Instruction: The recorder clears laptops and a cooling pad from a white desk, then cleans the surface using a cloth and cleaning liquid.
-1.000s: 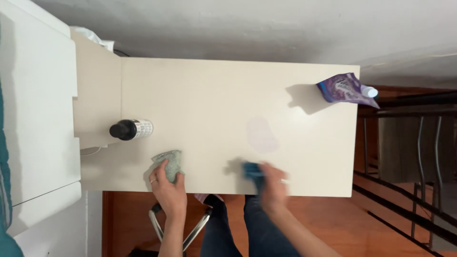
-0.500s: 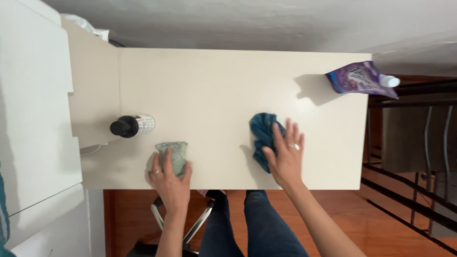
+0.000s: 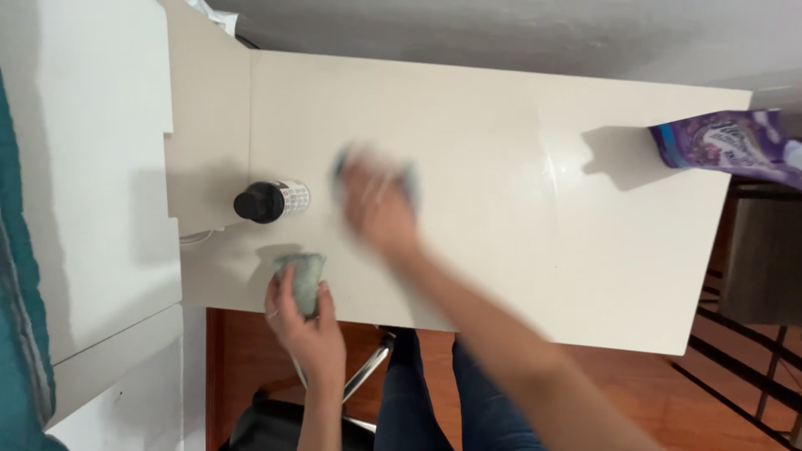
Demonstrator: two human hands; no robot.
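Note:
My right hand is motion-blurred over the left middle of the cream table, pressing a blue cloth whose edges peek out around the fingers. My left hand is at the near table edge, gripping a grey-green sponge that rests on the tabletop. A dark bottle with a black cap lies just left of my right hand.
A purple refill pouch stands at the table's far right corner. White furniture borders the table on the left. A chair frame and my legs show below, over a reddish wood floor. Railings are at the right.
My right hand has swept the blue cloth from the table's middle right across to the left, near the bottle. My left hand stays on the sponge. The view has shifted.

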